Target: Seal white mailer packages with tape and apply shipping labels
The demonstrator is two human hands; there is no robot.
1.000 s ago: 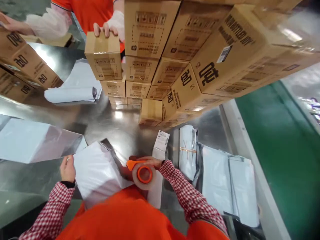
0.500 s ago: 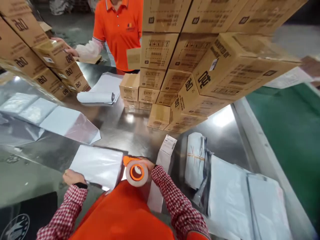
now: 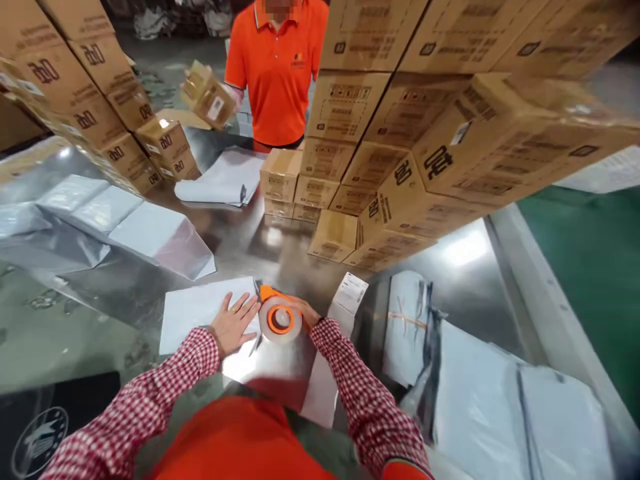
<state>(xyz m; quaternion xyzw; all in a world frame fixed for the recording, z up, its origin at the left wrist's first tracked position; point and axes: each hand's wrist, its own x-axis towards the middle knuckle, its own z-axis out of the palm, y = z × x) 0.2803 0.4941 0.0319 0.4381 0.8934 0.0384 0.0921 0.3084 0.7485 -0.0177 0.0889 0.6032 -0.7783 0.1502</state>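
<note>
My left hand (image 3: 235, 323) lies flat with spread fingers on a white poly-wrapped parcel (image 3: 187, 310) at the table's near edge. Its fingertips are by the parcel's right end. My right hand (image 3: 304, 312) is wrapped round an orange tape dispenser (image 3: 273, 292) that carries a big roll of tape (image 3: 281, 321). The dispenser sits right beside the parcel's right end; whether they touch I cannot tell. Under and beside my right wrist runs a strip of white labels (image 3: 347, 297) with print at its far end.
Stacked cardboard boxes (image 3: 350, 110) rise at centre and right, more boxes (image 3: 85, 87) at left. White wrapped parcels (image 3: 145, 230) lie at left, poly mailers (image 3: 475, 393) and a tied bundle (image 3: 404, 327) at right. Across the metal table (image 3: 235, 247), a co-worker (image 3: 280, 73) holds a small box (image 3: 209, 95).
My left hand has moved from the parcel's left edge to flat on its right part. The dispenser stays in my right hand beside the parcel. The co-worker has lifted a small box.
</note>
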